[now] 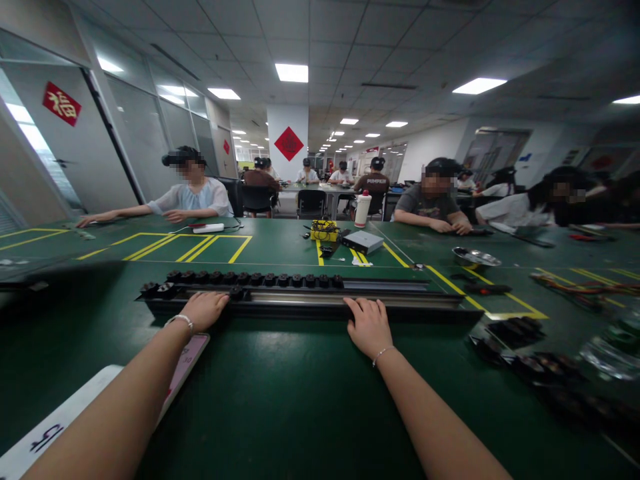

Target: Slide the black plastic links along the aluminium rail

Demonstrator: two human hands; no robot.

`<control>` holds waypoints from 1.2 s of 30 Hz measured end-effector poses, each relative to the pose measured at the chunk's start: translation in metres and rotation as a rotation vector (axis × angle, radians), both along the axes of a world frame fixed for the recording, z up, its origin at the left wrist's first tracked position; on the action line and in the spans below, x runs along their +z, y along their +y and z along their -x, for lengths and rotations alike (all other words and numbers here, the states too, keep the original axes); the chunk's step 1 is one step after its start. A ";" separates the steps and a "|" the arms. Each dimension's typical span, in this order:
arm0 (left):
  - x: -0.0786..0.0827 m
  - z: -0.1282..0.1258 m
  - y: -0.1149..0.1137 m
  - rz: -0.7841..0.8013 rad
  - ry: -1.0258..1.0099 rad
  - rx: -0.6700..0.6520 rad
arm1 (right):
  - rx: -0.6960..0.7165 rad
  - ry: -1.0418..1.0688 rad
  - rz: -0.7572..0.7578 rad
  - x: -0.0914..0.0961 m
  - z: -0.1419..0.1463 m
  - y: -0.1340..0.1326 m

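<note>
A long black metal rail (300, 312) with open channels lies crosswise on the green table. In its rear channel stands a row of small round black modules (270, 279); two more sit at the left end. My left hand (204, 311) reaches over the rail's front wall near that end. Its fingers are bent together at a single black module (240, 293) in the front channel; the thumb is hidden. Further right, my right hand (370, 325) grips the front wall, fingers over the top and thumb low on the near side.
Loose black modules (547, 367) lie at right, near a clear plastic bottle (613, 350). A metal bowl (476, 256), a grey box (363, 242) and a yellow box with cables (324, 231) stand beyond the rail. A pink-and-white card (187, 360) lies under my left forearm. Several people sit around.
</note>
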State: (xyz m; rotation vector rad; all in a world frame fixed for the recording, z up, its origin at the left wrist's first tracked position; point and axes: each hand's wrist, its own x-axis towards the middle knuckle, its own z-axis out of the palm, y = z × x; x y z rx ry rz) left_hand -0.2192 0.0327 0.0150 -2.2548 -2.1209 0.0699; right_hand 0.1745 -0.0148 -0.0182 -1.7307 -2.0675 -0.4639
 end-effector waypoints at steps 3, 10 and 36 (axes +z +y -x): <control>-0.002 0.002 0.004 0.001 -0.006 -0.023 | 0.002 0.002 -0.002 -0.001 0.000 0.000; 0.003 -0.002 0.001 0.007 -0.072 0.048 | -0.003 -0.004 0.003 0.001 0.001 0.000; 0.014 -0.010 0.004 0.075 -0.297 -0.091 | 0.006 0.005 0.013 0.001 0.001 -0.001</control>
